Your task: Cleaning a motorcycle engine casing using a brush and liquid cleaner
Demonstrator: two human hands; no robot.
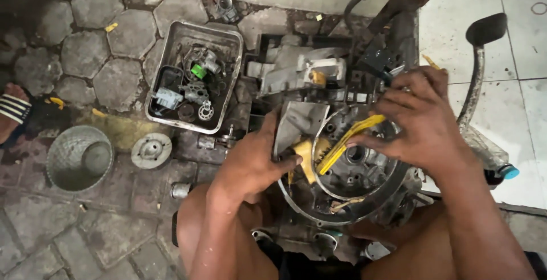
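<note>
A greasy metal engine casing [342,194] with a round open cavity lies on the ground between my knees. My left hand [250,160] presses on its left edge, fingers curled against a yellow plastic connector [305,152]. My right hand [424,120] reaches over the cavity from the right and pinches a bundle of yellow wires [353,135] that runs from the connector up toward my fingertips. A grey metal cover plate [299,121] stands just behind my left hand.
A dirty metal tray [228,43] with several small parts sits at the left on hexagonal paving. A woven metal bowl [78,157] and a round disc [151,150] lie nearer left. A kick lever [478,63] and a plastic bottle [493,157] are at right. Another person's sandalled foot [14,112] shows at far left.
</note>
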